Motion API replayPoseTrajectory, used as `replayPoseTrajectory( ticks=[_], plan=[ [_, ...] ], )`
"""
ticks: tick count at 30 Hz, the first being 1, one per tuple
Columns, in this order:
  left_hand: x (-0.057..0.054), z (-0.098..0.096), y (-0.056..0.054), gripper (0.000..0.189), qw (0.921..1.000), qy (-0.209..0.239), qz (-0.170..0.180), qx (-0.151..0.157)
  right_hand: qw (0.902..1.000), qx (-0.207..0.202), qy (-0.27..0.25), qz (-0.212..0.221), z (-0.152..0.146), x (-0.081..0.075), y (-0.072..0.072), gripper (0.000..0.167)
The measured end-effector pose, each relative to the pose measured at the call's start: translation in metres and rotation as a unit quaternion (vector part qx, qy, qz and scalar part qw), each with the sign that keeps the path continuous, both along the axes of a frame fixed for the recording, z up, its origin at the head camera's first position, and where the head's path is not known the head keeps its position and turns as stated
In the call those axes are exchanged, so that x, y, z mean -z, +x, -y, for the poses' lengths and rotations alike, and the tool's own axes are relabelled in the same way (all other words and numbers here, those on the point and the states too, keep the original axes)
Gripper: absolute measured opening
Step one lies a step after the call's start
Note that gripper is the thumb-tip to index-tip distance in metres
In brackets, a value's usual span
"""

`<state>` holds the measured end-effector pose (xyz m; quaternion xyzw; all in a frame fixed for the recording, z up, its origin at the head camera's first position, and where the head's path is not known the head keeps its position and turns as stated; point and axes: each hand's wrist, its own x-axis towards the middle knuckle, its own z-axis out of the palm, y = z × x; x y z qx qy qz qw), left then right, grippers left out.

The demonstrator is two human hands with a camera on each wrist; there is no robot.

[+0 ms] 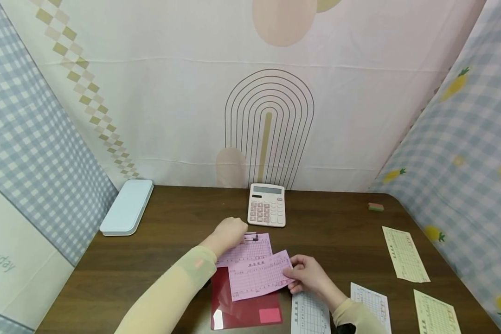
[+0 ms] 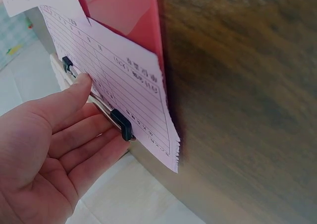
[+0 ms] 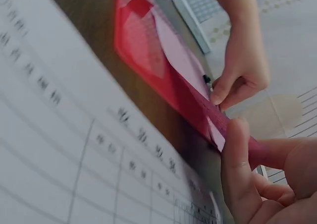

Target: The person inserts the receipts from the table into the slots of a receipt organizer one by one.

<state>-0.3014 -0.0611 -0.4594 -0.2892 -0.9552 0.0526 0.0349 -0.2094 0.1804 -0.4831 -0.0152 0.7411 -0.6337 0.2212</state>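
Note:
A red clipboard (image 1: 229, 311) lies on the table with a pink printed form (image 1: 259, 248) at its clip end. My left hand (image 1: 230, 232) grips the metal clip (image 2: 106, 110), thumb on its near side and fingers curled behind it, between two black end pieces. My right hand (image 1: 309, 276) pinches the right edge of a second pink form (image 1: 256, 280) between thumb and fingers. This loose sheet slants over the clipboard and overlaps the lower part of the first form. Under the right hand lies a white form (image 1: 311, 315).
A white calculator (image 1: 266, 205) stands behind the clipboard. To the right are another white form (image 1: 371, 301), two yellow forms (image 1: 406, 255) and a small eraser-like block (image 1: 375, 207). A pale blue case (image 1: 127, 207) sits at the back left. Patterned cloth hangs around the table.

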Motion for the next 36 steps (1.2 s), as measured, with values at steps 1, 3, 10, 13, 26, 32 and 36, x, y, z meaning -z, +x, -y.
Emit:
replayPoseTrajectory(
  ticks=[1,3,10,13,26,32,36],
  plan=[
    [0.000,0.000,0.000,0.010,1.0000,-0.001,0.000,0.000,1.0000,-0.003,0.005,-0.002,0.001,0.000,0.000,0.031],
    [0.000,0.000,0.000,0.010,1.0000,-0.004,0.003,-0.002,0.9998,-0.005,0.017,-0.007,0.002,0.001,0.001,0.030],
    [0.001,-0.001,-0.001,0.011,0.9999,-0.010,0.004,-0.003,0.9969,-0.003,0.073,-0.027,0.007,-0.001,0.001,0.022],
    [0.001,-0.001,-0.001,0.011,0.9999,-0.009,0.004,-0.003,0.9963,0.001,0.081,-0.030,0.010,-0.002,0.001,0.022],
    [-0.001,-0.001,0.000,0.011,0.9998,-0.011,0.014,-0.003,0.9991,0.041,0.003,0.010,0.026,0.002,-0.009,0.026],
    [-0.002,-0.002,-0.002,0.013,0.9995,-0.019,0.026,-0.002,0.9966,0.076,-0.023,0.021,0.031,0.002,-0.013,0.027],
    [-0.001,-0.003,-0.004,0.010,0.9993,-0.022,0.030,-0.002,0.9947,0.097,-0.025,0.024,0.039,0.003,-0.016,0.025]
  ],
)
